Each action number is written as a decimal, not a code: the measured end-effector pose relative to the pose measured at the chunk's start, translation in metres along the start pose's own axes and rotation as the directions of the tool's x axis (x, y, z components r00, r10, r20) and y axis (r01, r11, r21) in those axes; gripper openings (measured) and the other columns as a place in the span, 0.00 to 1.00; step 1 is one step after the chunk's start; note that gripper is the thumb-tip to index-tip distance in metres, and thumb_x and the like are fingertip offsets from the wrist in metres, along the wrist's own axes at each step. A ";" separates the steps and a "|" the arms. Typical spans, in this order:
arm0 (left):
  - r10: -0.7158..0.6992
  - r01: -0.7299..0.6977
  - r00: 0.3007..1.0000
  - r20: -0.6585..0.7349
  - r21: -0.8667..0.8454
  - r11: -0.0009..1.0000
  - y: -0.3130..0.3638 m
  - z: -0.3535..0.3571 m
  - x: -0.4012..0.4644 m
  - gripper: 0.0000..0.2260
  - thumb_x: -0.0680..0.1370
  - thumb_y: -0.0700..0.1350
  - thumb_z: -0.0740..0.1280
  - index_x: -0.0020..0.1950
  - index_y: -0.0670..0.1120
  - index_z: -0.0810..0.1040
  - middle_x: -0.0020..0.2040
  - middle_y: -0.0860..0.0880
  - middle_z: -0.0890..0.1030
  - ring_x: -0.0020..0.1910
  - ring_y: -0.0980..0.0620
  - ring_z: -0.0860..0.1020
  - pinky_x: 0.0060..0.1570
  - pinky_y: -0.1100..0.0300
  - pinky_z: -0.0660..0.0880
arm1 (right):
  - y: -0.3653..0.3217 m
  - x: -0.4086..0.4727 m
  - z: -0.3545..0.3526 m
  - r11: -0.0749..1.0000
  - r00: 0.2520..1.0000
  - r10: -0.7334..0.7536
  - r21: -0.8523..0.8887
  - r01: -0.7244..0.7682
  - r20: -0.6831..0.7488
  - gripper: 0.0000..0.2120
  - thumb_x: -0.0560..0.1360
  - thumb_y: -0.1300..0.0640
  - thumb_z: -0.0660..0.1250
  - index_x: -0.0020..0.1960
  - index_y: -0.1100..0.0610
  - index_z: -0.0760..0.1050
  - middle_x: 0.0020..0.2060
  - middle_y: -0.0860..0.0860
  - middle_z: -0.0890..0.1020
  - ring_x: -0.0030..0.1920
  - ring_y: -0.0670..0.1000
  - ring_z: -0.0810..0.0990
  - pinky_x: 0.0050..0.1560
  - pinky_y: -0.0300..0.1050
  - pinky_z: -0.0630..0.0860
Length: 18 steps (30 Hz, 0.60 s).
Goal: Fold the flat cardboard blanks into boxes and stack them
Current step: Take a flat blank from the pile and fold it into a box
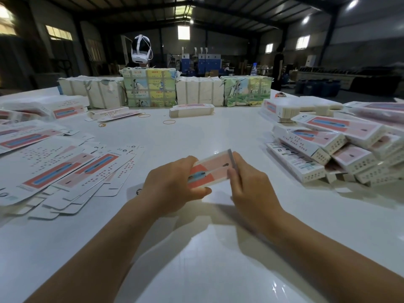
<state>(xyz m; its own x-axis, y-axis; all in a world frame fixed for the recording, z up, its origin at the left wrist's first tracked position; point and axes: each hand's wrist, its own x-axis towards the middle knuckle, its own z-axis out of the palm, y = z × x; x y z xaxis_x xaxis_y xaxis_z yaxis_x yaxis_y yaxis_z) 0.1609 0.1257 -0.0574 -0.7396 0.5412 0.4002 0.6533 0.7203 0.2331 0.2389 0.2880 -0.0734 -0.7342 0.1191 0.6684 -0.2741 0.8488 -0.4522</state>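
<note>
The left hand (172, 182) and the right hand (249, 182) were nearest, both holding one pink and white box (211, 169) just above the white table (196, 248), in the middle of the view. The left fingers curled round its near end, thumb underneath. The right fingers pinched its far end. At nine o'clock, flat blanks (65, 171) lay spread out. At three o'clock, folded boxes (341, 149) sat in a messy pile. At twelve o'clock, wrapped bundles (150, 88) stood in a row, with rubber bands (169, 122) lying close by.
</note>
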 end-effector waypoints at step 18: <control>0.107 -0.112 0.974 -0.198 -0.017 0.994 -0.003 0.008 -0.003 0.28 0.70 0.55 0.73 0.66 0.49 0.70 0.55 0.50 0.78 0.47 0.49 0.75 0.43 0.58 0.71 | -0.011 0.007 -0.021 0.674 0.973 0.226 0.714 -0.190 0.045 0.20 0.80 0.56 0.61 0.41 0.34 0.82 0.41 0.48 0.85 0.47 0.53 0.83 0.45 0.38 0.80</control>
<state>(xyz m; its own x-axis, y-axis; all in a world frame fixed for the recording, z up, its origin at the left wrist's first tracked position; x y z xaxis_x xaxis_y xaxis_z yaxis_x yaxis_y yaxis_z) 0.1596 0.1251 -0.0660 -0.6187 0.5184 0.5903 0.7349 0.6475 0.2016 0.2499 0.2905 -0.0512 -0.8042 0.2849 0.5216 -0.4888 0.1823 -0.8532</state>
